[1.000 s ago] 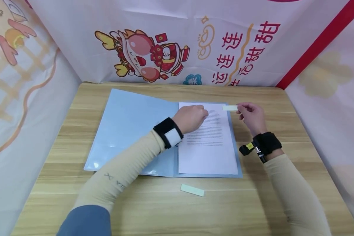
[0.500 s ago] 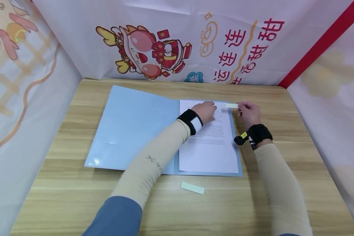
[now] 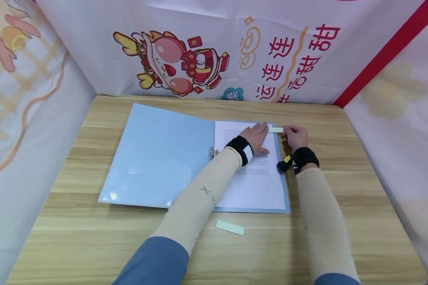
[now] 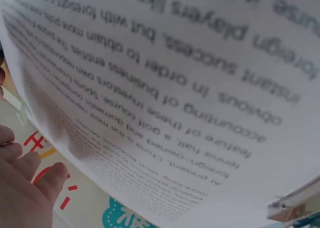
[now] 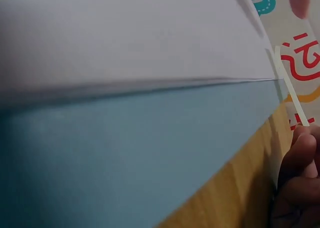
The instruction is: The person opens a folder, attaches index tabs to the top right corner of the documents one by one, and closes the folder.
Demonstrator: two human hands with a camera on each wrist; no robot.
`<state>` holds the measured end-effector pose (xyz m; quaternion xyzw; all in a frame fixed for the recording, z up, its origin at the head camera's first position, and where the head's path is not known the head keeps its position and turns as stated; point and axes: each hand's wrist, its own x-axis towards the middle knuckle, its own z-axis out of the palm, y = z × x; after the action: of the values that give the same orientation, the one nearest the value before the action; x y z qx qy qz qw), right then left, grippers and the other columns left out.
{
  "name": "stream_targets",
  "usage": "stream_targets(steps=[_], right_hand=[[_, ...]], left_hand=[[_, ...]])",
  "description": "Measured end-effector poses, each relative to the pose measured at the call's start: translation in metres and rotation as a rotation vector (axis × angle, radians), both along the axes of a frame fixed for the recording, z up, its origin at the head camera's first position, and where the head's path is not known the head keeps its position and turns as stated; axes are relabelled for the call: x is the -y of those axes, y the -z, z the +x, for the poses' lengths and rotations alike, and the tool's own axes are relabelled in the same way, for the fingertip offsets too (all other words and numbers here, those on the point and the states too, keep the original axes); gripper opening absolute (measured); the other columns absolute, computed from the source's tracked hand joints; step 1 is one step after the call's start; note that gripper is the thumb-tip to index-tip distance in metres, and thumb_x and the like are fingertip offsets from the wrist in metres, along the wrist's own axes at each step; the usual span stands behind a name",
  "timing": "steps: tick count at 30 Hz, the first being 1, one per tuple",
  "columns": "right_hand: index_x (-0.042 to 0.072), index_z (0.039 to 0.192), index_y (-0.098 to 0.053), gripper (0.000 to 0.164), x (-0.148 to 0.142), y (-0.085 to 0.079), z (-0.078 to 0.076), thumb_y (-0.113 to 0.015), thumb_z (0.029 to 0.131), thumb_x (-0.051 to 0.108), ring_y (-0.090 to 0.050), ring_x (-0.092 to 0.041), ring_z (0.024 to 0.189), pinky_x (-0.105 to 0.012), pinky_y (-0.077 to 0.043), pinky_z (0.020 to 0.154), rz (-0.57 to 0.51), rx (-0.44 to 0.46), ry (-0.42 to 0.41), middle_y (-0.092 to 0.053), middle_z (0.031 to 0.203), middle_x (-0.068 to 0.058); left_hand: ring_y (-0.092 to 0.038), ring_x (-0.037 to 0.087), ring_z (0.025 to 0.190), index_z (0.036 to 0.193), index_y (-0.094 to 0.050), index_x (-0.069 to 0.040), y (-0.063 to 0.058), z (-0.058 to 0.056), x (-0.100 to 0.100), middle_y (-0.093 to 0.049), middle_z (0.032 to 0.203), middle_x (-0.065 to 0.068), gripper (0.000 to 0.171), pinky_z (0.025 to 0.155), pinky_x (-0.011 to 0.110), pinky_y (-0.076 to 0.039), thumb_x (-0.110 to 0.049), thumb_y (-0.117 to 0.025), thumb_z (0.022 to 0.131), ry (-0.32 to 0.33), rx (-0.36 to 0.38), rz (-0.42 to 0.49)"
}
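A light blue folder (image 3: pixel 157 158) lies spread open, with printed sheets (image 3: pixel 256 192) on its right side. My right hand (image 3: pixel 295 137) pinches one end of a pale green paper strip (image 3: pixel 277 130) between thumb and finger. The strip's other end reaches over the top right corner of the sheets, as the right wrist view also shows the strip (image 5: pixel 294 92) crossing the page edge. My left hand (image 3: pixel 256 136) is over the upper right of the page, fingers extended, fingertips by the strip's left end. Whether they touch it I cannot tell.
A second pale green strip (image 3: pixel 230 227) lies on the wooden table (image 3: pixel 128 245) in front of the folder. A metal clip (image 3: pixel 212 153) sits at the folder's spine, partly behind my left forearm. A printed cloth (image 3: pixel 214 23) hangs behind the table.
My left hand has moved right across the page to its top right corner, its fingers going from curled to extended. The right hand has shifted slightly left, still holding the strip.
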<state>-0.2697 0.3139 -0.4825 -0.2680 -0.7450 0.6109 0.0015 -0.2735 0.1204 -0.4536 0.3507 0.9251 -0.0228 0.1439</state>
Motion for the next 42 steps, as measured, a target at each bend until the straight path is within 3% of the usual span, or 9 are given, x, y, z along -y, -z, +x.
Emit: stream_targets(steps=[5, 12, 18, 23, 36, 42], right_hand=[[0.002, 0.128, -0.068, 0.031, 0.003, 0.002, -0.001, -0.059, 0.104, 0.020, -0.058, -0.008, 0.066, -0.019, -0.052, 0.061, 0.067, 0.024, -0.018, -0.063, 0.084, 0.001], [-0.002, 0.128, -0.067, 0.031, 0.005, -0.001, -0.001, -0.059, 0.104, 0.017, -0.058, -0.009, 0.065, -0.018, -0.051, 0.060, 0.065, 0.013, -0.008, -0.064, 0.082, -0.001], [0.003, 0.130, -0.067, 0.033, 0.007, -0.002, 0.000, -0.056, 0.106, 0.023, -0.058, -0.012, 0.075, -0.019, -0.051, 0.067, 0.129, 0.059, -0.032, -0.064, 0.096, -0.006], [0.002, 0.125, -0.069, 0.030, 0.005, 0.002, -0.003, -0.057, 0.105, 0.020, -0.059, -0.011, 0.071, -0.019, -0.050, 0.064, 0.176, 0.039, -0.025, -0.064, 0.088, -0.003], [0.001, 0.124, -0.070, 0.029, -0.001, 0.010, -0.007, -0.058, 0.104, 0.018, -0.059, -0.007, 0.065, -0.018, -0.051, 0.060, 0.197, 0.032, -0.017, -0.065, 0.083, 0.000], [0.001, 0.121, -0.071, 0.028, -0.001, 0.009, -0.008, -0.059, 0.104, 0.019, -0.060, -0.008, 0.067, -0.019, -0.052, 0.060, 0.236, 0.042, -0.010, -0.065, 0.084, -0.001]], left_hand=[[-0.008, 0.021, 0.157, 0.165, -0.011, -0.013, 0.011, -0.004, -0.008, -0.001, 0.172, 0.001, 0.098, 0.123, 0.044, -0.023, -0.072, -0.046, 0.096, 0.006, -0.011, -0.043], [-0.009, 0.021, 0.157, 0.165, -0.010, -0.018, 0.025, -0.004, -0.019, 0.001, 0.172, -0.003, 0.098, 0.119, 0.056, -0.027, -0.077, -0.042, 0.094, 0.002, -0.005, -0.067], [-0.014, 0.020, 0.156, 0.165, -0.012, -0.017, 0.019, 0.002, -0.019, -0.001, 0.172, -0.003, 0.098, 0.117, 0.054, -0.031, -0.077, -0.043, 0.094, 0.004, -0.009, -0.115], [-0.016, 0.019, 0.155, 0.165, -0.014, -0.015, 0.017, 0.003, -0.018, -0.004, 0.172, 0.000, 0.099, 0.117, 0.050, -0.033, -0.076, -0.045, 0.094, 0.023, -0.019, -0.129], [-0.020, 0.019, 0.154, 0.164, -0.018, -0.011, 0.029, -0.002, -0.019, -0.016, 0.170, 0.005, 0.105, 0.117, 0.049, -0.033, -0.080, -0.047, 0.090, 0.015, -0.042, -0.074], [-0.019, 0.019, 0.154, 0.164, -0.019, -0.011, 0.015, 0.006, -0.012, -0.018, 0.170, 0.004, 0.104, 0.120, 0.047, -0.029, -0.077, -0.050, 0.091, 0.009, -0.038, -0.062]])
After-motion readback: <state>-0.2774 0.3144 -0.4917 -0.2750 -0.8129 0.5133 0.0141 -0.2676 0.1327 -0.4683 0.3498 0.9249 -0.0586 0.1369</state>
